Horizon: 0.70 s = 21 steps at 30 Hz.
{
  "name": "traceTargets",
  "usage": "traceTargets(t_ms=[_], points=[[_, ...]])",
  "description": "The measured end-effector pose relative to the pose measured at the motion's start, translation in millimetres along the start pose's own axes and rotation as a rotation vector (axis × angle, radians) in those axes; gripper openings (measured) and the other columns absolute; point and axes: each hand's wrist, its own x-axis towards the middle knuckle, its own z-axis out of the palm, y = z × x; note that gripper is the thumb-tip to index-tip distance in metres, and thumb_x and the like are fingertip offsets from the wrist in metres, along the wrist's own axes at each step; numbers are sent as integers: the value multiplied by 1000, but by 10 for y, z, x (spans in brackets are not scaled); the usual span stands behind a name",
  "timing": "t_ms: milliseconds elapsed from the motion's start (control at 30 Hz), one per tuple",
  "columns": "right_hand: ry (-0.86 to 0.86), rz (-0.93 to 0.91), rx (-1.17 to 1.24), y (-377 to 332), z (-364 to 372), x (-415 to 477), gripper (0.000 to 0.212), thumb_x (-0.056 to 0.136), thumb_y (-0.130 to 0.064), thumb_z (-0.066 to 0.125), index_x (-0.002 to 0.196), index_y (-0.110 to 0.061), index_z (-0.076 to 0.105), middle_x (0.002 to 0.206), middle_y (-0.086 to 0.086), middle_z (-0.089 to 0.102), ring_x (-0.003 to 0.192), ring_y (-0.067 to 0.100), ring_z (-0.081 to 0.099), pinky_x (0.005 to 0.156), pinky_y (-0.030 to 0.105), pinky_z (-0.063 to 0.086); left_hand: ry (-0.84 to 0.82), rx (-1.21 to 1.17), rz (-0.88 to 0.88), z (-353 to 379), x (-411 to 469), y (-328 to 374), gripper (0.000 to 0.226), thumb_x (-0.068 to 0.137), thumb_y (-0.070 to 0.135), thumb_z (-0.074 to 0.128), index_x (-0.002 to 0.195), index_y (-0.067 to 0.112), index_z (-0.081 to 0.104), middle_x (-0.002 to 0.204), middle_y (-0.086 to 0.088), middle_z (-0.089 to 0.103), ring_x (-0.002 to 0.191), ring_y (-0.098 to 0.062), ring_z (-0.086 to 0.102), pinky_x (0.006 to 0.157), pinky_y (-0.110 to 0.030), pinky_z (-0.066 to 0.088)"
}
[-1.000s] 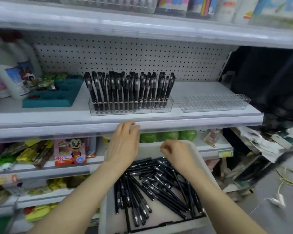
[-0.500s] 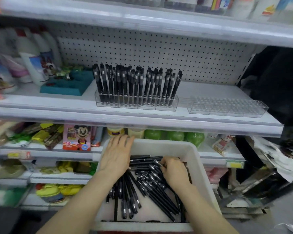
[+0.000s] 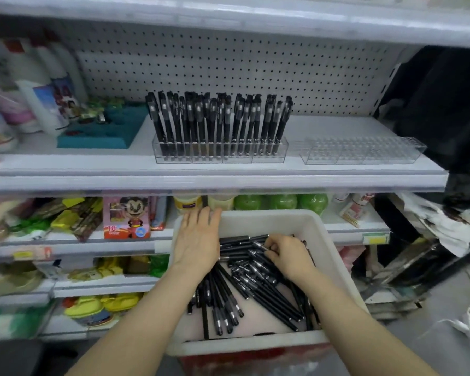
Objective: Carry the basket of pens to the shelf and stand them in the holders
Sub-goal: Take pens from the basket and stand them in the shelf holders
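Note:
A white basket [image 3: 329, 248] holds several loose black pens [image 3: 258, 289] below the shelf. My left hand [image 3: 197, 240] lies flat with straight fingers on the basket's far left corner and the pens there. My right hand [image 3: 288, 255] curls its fingers round a few black pens in the pile. On the shelf [image 3: 215, 180] a clear holder [image 3: 220, 154] stands full of upright black pens [image 3: 217, 120]. Right of it sits a second clear holder [image 3: 361, 153] with nothing in it.
A teal block [image 3: 103, 131] and white bottles [image 3: 44, 96] stand at the shelf's left. Lower shelves carry green containers [image 3: 282, 202], a pink toy box [image 3: 126, 217] and snack packs. Dark clutter and papers [image 3: 429, 240] crowd the right side.
Both hands came down from the shelf edge into the basket. My right hand has closed its fingers on pens in the pile; the view shifted slightly.

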Motion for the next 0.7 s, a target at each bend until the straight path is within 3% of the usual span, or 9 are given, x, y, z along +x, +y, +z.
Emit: traceTargets(t_ms=[267,400,533,700], points=[[44,-96,43,-309,-350,122,12,85,-23,71,96,-20,67,84,-9,62,82,14,60,79,29,50,-45,-87,27,-66,51,-50,59,88,23,59,144,17,40,138,-6,46,127,-27,41,112,-38,30],[162,-200,128,-658,-880,359,12,85,-24,71,96,-19,68,84,-6,68,78,11,62,79,28,51,166,-181,53,-385,258,-43,50,89,18,62,138,12,50,137,-9,50,124,-28,47,101,-42,47],[315,-226,349,-957,-1400,621,11,89,-26,69,95,-18,65,78,-4,67,72,15,66,72,34,58,336,-154,41,-717,688,-86,56,90,10,62,143,10,44,144,-9,44,134,-27,38,112,-41,38],[473,-266,555,-1198,-1783,926,8,92,-23,65,95,-16,61,80,5,70,71,17,70,66,34,61,349,-29,14,-778,1059,-216,57,87,8,65,141,9,47,140,-10,48,132,-28,40,115,-41,33]])
